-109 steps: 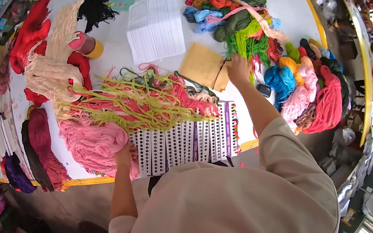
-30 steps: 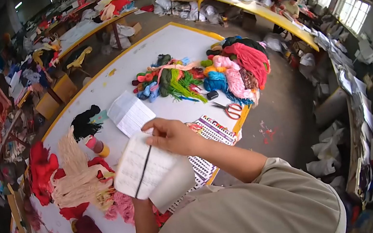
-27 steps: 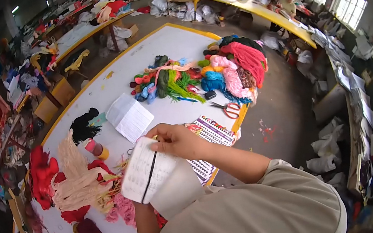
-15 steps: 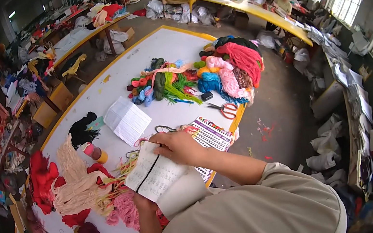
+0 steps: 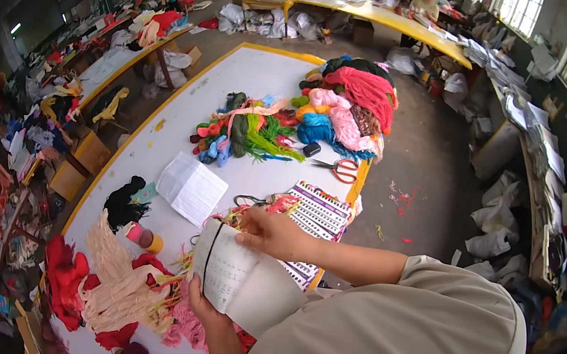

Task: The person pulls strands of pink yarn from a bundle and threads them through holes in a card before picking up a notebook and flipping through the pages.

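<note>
A sheet of white paper with handwriting and a black stripe (image 5: pixel 229 278) is held up close to my body, tilted. My left hand (image 5: pixel 208 311) grips its left edge, thumb on the front. My right hand (image 5: pixel 274 236) is closed at the upper right edge, thumb against the paper; its other fingertips are partly hidden. Beneath the right forearm lies a purple-and-white printed card (image 5: pixel 318 208) with rows of dark marks and coloured threads along its edge. Cream yarn skeins (image 5: pixel 121 299) and pink yarn (image 5: pixel 190 325) lie left of the paper.
Red-handled scissors (image 5: pixel 343 170) lie at the white table's right edge, near a small black object (image 5: pixel 312 149). Colourful yarn piles (image 5: pixel 353 103) sit behind. A white lined sheet (image 5: pixel 192 186), black yarn (image 5: pixel 126 202) and thread spools (image 5: pixel 145 237) are farther left. A person (image 5: pixel 425 6) is at a far table.
The paper has turned more upright and its black stripe has shifted up and left. My left hand has come up along its left edge; my right hand has slid slightly right.
</note>
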Tool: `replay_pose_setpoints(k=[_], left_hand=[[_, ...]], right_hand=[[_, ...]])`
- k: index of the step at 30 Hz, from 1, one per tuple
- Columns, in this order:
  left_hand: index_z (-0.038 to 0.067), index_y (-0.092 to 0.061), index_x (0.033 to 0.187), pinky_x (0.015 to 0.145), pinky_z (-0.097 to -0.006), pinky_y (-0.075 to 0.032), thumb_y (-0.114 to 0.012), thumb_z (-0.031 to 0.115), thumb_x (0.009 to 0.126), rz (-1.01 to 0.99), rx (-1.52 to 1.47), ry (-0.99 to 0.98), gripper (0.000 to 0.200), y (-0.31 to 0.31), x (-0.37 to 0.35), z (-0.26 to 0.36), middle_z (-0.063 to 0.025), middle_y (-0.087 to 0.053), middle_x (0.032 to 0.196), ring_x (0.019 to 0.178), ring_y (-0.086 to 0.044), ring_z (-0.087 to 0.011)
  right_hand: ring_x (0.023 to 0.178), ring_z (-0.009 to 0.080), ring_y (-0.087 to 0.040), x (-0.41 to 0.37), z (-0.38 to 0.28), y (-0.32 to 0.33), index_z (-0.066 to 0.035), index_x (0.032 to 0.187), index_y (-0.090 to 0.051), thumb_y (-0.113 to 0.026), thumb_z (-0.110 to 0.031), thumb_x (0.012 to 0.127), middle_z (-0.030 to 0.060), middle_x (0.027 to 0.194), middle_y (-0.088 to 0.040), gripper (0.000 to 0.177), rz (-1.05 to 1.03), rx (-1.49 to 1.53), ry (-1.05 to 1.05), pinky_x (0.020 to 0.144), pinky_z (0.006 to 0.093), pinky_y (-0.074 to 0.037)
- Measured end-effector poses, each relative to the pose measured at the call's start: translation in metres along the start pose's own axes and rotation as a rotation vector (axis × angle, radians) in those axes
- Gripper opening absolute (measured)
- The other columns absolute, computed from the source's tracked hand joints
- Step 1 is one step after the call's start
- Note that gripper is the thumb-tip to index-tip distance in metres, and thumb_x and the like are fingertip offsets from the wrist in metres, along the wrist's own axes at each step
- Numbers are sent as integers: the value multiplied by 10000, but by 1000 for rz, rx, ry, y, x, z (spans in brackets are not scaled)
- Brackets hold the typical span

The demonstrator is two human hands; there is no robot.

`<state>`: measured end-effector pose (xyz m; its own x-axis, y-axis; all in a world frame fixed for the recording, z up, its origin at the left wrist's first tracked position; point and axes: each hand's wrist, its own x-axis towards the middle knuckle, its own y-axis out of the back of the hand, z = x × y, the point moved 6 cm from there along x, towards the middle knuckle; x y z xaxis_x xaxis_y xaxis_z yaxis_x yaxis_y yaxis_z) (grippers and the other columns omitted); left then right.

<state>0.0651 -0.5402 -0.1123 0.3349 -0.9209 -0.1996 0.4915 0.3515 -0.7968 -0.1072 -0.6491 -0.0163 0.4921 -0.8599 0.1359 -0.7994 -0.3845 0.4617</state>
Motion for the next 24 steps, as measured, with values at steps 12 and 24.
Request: replay_pose_setpoints(k=[12,24], left_hand=[[-30,-496,1298,938,-398,-515,-495,261,974,84,-54,148,436,17,6,-12,-176,-610,1230,1092,-624,-284],[12,-533,1281,979,-400,-481,-460,272,973,115,-152,133,409,37,17,-23,-145,-618,1231,1103,-615,-284]], right_hand=[[655,86,-460,-9,51,-35,-24,870,-577,-658,-195,915,11,690,-510,194,-61,363,-162,594,272,-405],[673,80,-463,-11,44,-35,-29,953,-607,-682,-156,880,-8,740,-518,166,-79,183,-47,592,269,-415]])
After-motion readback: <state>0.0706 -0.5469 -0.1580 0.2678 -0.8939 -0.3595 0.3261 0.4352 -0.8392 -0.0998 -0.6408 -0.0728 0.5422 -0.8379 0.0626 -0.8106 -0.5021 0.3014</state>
